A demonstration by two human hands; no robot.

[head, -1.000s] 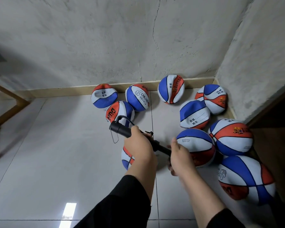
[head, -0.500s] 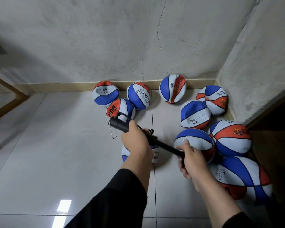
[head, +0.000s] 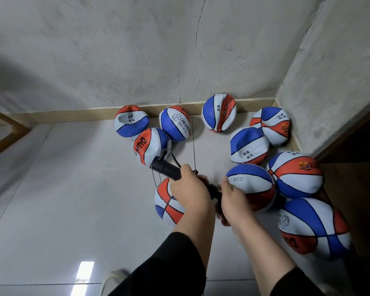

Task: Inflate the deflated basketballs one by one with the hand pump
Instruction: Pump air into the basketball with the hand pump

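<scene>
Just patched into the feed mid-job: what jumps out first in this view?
Red, white and blue basketballs crowd the floor corner, several visibly caved in, like the dented ball near the right wall. In the centre, the left hand grips the black pump while the right hand holds its other end. Another ball lies on the floor under the left hand.

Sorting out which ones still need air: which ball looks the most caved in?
The blue-topped ball with the white name label, between the wall balls and the round ones at right. Its top is folded and squared off; the others look rounder.
</scene>
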